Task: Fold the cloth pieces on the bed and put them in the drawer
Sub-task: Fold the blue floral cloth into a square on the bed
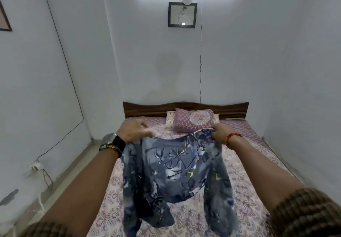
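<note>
Aloft over the bed (245, 145), a blue floral printed top (177, 172) hangs spread between my two hands, its hem and sleeves dangling toward six o'clock above the patterned bedsheet (186, 216). My left hand (133, 130), at ten o'clock of the garment, has its grip clenched on one shoulder; my right hand (220, 132), at two o'clock, pinches the other. No drawer is in sight. The fabric looks thin and slippery, so I judge the chief risk is a shoulder sliding out of either pinch, which would drop one side and collapse the spread. The loose sleeves may also tuck under when I lay it down, leaving a lumpy fold. Laid too far toward twelve o'clock, it could catch on the purple pillow (193, 120) near the headboard (147, 108).
</note>
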